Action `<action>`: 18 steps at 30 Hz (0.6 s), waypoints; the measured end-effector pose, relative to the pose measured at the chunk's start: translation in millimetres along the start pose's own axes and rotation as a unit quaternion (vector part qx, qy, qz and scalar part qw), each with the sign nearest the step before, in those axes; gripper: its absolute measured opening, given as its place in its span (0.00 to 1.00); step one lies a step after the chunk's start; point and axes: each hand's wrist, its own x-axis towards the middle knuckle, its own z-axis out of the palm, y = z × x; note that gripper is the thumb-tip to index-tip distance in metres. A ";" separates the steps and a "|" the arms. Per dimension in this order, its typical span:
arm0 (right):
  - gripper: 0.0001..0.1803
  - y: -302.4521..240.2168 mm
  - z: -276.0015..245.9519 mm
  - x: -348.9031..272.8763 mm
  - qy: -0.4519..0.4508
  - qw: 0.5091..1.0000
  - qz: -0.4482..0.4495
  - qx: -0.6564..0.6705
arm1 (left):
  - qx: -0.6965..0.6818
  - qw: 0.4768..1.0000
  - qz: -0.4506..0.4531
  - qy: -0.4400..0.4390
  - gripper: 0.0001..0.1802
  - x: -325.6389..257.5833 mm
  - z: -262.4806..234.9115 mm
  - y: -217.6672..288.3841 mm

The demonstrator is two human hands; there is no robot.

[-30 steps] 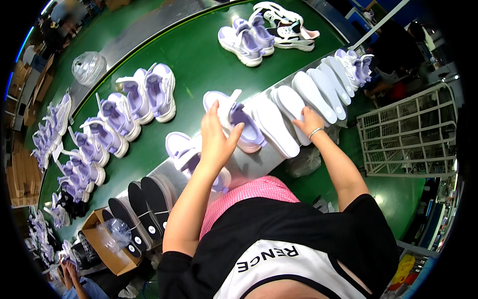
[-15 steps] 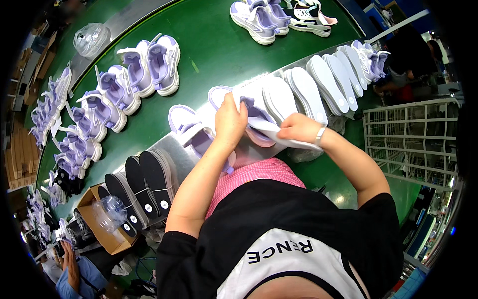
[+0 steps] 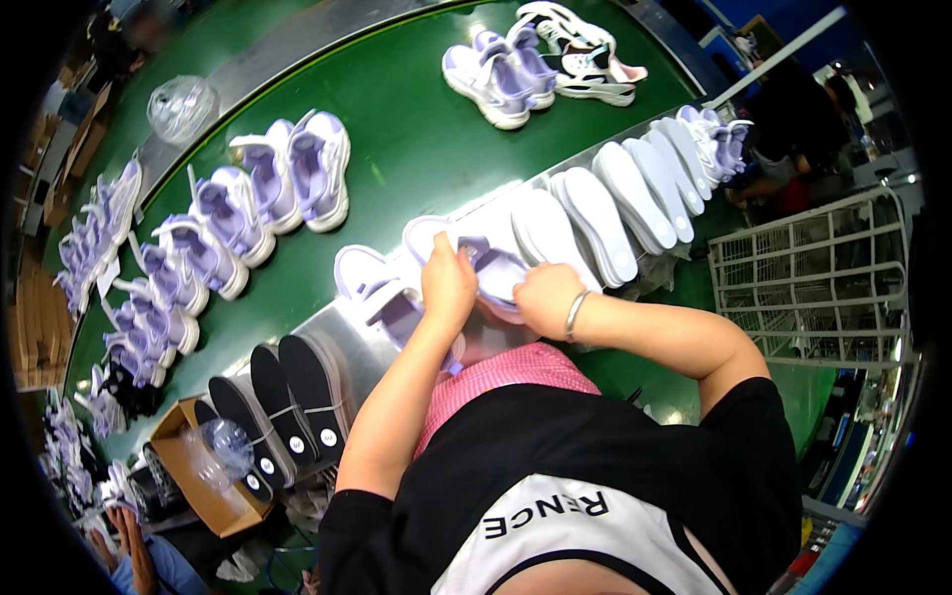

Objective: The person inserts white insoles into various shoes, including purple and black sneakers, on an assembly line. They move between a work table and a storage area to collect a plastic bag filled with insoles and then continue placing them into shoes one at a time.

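In front of me, a white and lavender sneaker lies with its toe pointing away. My left hand is closed on its upper near the tongue, pulling the opening wide. At the heel end, my right hand is closed on a pale insole, most of which sits inside the shoe; the fingertips are partly hidden. To the left, touching the metal ledge, rests a matching sneaker. White insoles lie in a row just right of the held shoe.
Several lavender sneakers stand in a row on the green table at left. More shoes sit at the far side. Bundled black insoles and a cardboard box are lower left. A white wire rack stands at right.
My right hand has moved left to the shoe opening, and the insole it held out to the right has gone into the sneaker. My left hand still grips the upper.
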 end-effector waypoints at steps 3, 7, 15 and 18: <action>0.08 -1.5 22.3 29.5 0.016 0.999 -0.034 0.012 | 0.005 1.000 0.010 -0.004 0.15 -2.1 -1.6 7.2; 0.07 3.4 34.8 55.5 -0.021 0.998 -0.019 0.051 | -0.014 1.000 0.011 0.002 0.15 -5.3 5.2 5.4; 0.15 8.1 6.7 77.9 -0.260 0.959 -0.101 -0.051 | -0.012 0.999 0.033 -0.010 0.16 0.1 7.3 2.2; 0.14 7.0 49.2 84.8 -0.094 0.992 0.039 0.073 | 0.012 0.999 0.033 -0.011 0.16 -0.3 8.8 8.0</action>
